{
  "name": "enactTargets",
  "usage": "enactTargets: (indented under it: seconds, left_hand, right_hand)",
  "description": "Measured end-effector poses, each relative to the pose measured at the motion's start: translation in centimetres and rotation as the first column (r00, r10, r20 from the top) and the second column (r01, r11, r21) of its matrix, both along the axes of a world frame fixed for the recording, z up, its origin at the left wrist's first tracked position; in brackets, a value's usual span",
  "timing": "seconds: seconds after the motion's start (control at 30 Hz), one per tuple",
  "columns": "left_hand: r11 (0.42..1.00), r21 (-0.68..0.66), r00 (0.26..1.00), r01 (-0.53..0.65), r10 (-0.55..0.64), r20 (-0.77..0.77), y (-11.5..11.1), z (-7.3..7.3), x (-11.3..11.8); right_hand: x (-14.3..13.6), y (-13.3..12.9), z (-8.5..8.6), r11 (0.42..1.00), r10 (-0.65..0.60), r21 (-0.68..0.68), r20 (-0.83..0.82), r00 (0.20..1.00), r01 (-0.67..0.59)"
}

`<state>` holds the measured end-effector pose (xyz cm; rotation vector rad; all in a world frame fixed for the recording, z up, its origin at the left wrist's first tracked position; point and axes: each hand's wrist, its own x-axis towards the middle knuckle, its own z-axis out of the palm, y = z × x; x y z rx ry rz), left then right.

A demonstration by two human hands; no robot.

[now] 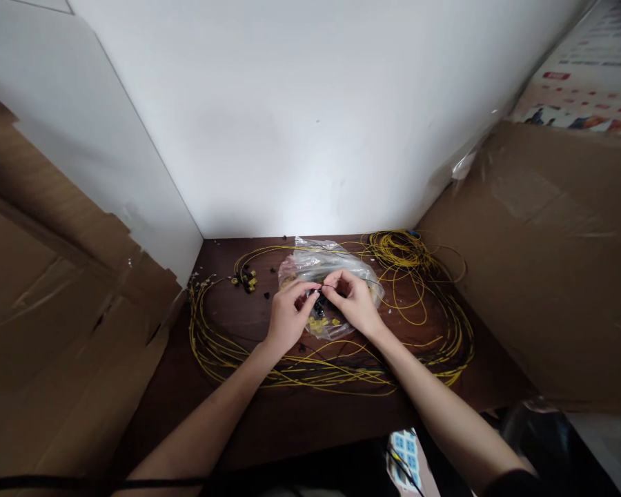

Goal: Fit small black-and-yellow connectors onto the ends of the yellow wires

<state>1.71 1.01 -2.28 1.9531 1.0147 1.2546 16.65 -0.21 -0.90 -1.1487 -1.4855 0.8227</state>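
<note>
both the left hand (288, 314) and right hand (352, 300) are pinching a thin wire (327, 285) over a plastic bag (326, 266), yellow cables (331, 369) lying around on the table (290, 421).

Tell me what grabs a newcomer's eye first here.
The two hands, left hand and right hand, meet at the table's middle, pinching a thin dark wire over a clear plastic bag. Loops of yellow cable ring them on the dark wooden table, between cardboard walls.
</note>
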Motion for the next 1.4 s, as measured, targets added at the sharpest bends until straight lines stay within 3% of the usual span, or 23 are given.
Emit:
enactTargets:
  seconds: [0.57,0.97,1.4]
  left_hand:
    - [0.998,0.050,0.999,-0.027,0.028,-0.019,0.0,0.2,0.0]
    - [0.998,-0.035,0.994,-0.059,0.062,0.086,0.2,0.1,0.0]
    - [0.999,0.016,0.995,-0.034,0.033,0.093,0.1,0.3,0.0]
  right_hand:
    - [-0.1,-0.7,0.9,0.994,-0.045,0.107,0.184,0.982,0.026]
    - [0.0,-0.6,1.2,0.990,-0.066,0.138,0.249,0.966,0.032]
    - [0.0,-0.6,1.2,0.992,-0.055,0.125,0.266,0.962,0.022]
